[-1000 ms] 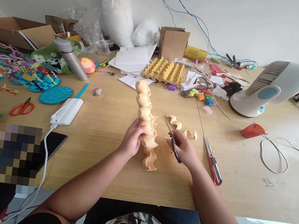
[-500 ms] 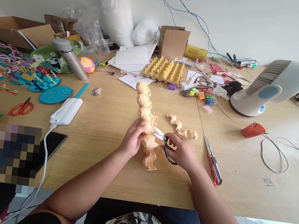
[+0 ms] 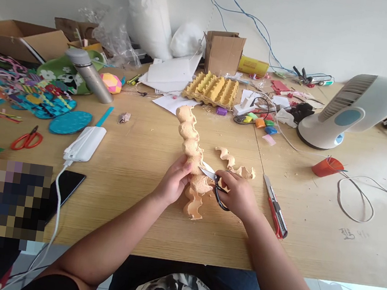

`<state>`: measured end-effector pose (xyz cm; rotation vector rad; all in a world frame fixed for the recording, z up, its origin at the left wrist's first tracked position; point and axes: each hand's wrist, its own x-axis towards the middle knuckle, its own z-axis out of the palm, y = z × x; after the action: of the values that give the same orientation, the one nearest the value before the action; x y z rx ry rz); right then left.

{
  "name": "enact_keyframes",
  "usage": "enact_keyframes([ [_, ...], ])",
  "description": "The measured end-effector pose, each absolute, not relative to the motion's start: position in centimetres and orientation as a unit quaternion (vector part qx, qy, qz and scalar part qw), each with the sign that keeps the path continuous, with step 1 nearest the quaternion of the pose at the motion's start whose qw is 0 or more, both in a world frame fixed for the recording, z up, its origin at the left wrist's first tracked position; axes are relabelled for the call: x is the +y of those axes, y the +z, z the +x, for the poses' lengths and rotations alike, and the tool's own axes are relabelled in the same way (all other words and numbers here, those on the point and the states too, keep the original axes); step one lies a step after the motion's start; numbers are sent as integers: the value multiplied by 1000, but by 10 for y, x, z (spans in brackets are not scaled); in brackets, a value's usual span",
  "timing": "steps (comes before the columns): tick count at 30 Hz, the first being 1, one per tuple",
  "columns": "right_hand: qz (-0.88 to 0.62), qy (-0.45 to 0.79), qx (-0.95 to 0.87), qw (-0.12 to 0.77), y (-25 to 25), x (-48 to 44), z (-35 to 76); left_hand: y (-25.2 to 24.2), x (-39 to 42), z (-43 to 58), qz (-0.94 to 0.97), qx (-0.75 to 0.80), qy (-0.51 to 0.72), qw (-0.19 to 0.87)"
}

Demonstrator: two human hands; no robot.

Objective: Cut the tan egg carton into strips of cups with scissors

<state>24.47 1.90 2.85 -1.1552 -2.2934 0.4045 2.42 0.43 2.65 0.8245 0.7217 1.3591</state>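
The fingers of the left hand point(image 3: 174, 177) are pinching a peach-coloured egg-carton strip point(image 3: 190, 134), the thumb pressing on a cup and the others curling beneath, mostly out of my sight. The strip is extending from just nearer the body than those fingers to well beyond them. Beside it, the fingers of the right hand point(image 3: 240, 194) are gripping the black handles of a pair of scissors point(image 3: 221, 198), whose blades are pointing left and meeting the strip's edge just beside the left thumb; how deep they are biting I can't tell.

Clean snipping here is probably calling for short bites that follow each scallop, with the left fingers pinching lightly so the cups aren't crushing, and the thumb sitting clear of the tips. Moulded pulp is likely to tear if the blades twist.

The strip is looking dry and grainy, a row of rounded domes with narrow waists, its edge showing ragged toward the right fingers. A wavy scrap point(image 3: 194, 207) is lying nearer the body than the left fingers; thin, curled offcuts point(image 3: 226, 157) are resting just beyond the right fingers on the smooth, wood-grained counter point(image 3: 132, 223).
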Motion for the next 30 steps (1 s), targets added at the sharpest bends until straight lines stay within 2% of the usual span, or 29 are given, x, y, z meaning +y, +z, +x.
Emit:
enact_keyframes([
  [30, -435, 73, -859, 259, 35, 12, 245, 27, 4, 23, 340, 285, 602, 664],
])
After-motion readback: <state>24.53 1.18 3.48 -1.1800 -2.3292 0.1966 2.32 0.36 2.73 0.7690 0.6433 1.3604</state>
